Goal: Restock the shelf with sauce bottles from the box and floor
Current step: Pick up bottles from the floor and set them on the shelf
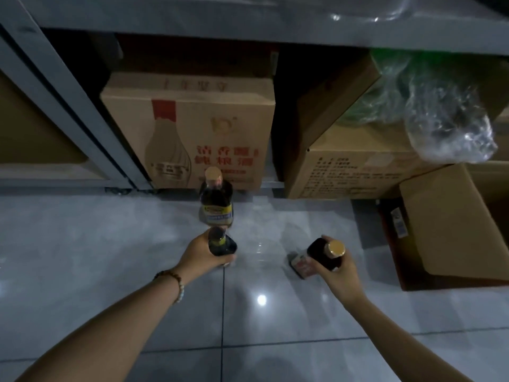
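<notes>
My left hand point(202, 253) fingers curl round one dark sauce bottle point(221, 244), my right hand point(334, 268) clamps a tilted gold-capped bottle point(326, 253), both low over the floor point(110, 244); a third bottle point(216, 199) stands before the shelf point(275, 28) (shelving all still to do, I judge).

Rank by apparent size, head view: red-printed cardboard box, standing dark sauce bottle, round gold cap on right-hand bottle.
1. red-printed cardboard box
2. standing dark sauce bottle
3. round gold cap

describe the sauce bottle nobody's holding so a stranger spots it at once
Under the grey metal shelf sits a carton printed with red characters and a bottle outline. Directly before it, on the tiled floor, a dark sauce bottle stands upright. Unlike those gripped by the left hand and right hand, it stands untouched.
</notes>
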A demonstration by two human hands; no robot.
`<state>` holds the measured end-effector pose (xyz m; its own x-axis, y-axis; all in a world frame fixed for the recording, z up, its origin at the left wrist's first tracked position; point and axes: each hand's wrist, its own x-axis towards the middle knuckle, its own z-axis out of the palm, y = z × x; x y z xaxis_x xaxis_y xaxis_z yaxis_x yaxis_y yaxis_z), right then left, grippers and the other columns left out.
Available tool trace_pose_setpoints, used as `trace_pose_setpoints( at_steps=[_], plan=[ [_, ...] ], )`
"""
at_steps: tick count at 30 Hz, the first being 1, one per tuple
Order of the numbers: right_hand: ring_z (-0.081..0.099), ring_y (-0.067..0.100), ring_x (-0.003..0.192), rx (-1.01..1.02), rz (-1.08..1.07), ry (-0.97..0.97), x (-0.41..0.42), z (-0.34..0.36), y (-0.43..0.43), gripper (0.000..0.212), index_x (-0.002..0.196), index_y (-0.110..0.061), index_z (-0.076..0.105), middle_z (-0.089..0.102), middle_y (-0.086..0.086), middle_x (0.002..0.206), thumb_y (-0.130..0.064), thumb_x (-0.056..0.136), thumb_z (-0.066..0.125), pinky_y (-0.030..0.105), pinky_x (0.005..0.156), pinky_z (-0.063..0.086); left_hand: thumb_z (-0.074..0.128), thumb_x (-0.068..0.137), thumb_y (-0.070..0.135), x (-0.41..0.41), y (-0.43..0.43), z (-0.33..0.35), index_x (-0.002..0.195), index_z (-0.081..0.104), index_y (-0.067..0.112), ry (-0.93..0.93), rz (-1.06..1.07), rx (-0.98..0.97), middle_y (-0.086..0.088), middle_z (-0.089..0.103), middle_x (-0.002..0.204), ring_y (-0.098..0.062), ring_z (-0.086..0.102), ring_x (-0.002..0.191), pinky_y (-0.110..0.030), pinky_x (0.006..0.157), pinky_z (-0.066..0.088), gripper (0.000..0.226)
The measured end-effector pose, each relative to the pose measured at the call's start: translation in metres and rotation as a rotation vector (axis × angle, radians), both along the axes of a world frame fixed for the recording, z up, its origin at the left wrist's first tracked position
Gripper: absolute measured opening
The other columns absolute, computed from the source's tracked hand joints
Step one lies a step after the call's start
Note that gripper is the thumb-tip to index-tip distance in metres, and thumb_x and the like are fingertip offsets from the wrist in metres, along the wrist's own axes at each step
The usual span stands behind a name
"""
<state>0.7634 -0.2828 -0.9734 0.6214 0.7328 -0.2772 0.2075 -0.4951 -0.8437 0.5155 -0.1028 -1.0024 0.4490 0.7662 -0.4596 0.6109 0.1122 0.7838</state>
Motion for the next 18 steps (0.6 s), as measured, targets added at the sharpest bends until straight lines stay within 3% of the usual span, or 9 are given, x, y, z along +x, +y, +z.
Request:
trace_pose_setpoints(
  at_steps=[4, 10, 14, 18],
  plan=[
    [0.064, 0.014, 0.097, 0.035, -0.084, -0.003, 0.001, -0.028, -0.001, 0.052, 0.11, -0.013, 0.059, 0.068, 0.0, 0.103, -0.012, 0.065, 0.085, 0.038, 0.089, 0.053, 0.087, 0.06, 0.027, 0.001, 0.002, -0.025, 0.12, 0.057, 0.02, 0.015, -0.012, 0.048, 0.005, 0.065, 0.108, -0.013, 0.06, 0.103, -0.024, 0.088, 0.046, 0.067],
    [0.06, 0.016, 0.098, 0.106, -0.147, -0.02, -0.005, -0.037, 0.0, 0.056, 0.113, -0.014, 0.054, 0.063, 0.0, 0.106, -0.009, 0.066, 0.084, 0.029, 0.084, 0.048, 0.085, 0.061, 0.036, 0.008, 0.004, -0.041, 0.108, 0.064, 0.022, -0.006, 0.05, 0.085, 0.006, 0.068, 0.103, -0.011, 0.062, 0.096, -0.03, 0.091, 0.049, 0.053],
    [0.062, 0.015, 0.099, 0.127, -0.143, -0.016, -0.004, -0.041, 0.0, 0.052, 0.111, -0.015, 0.057, 0.065, -0.001, 0.105, -0.01, 0.066, 0.084, 0.031, 0.086, 0.051, 0.077, 0.074, 0.029, 0.016, -0.002, -0.037, 0.084, 0.065, 0.031, -0.114, 0.134, 0.123, 0.012, 0.067, 0.091, -0.01, 0.061, 0.092, -0.025, 0.087, 0.046, 0.015],
    [0.062, 0.018, 0.1, 0.133, -0.135, -0.002, -0.004, -0.035, 0.0, 0.05, 0.107, -0.022, 0.056, 0.063, -0.008, 0.101, -0.009, 0.068, 0.083, 0.036, 0.089, 0.051, 0.073, 0.079, 0.022, 0.016, -0.002, -0.033, 0.08, 0.064, 0.028, -0.134, 0.11, 0.106, 0.014, 0.065, 0.088, -0.011, 0.061, 0.091, -0.029, 0.09, 0.047, 0.011]
  ],
)
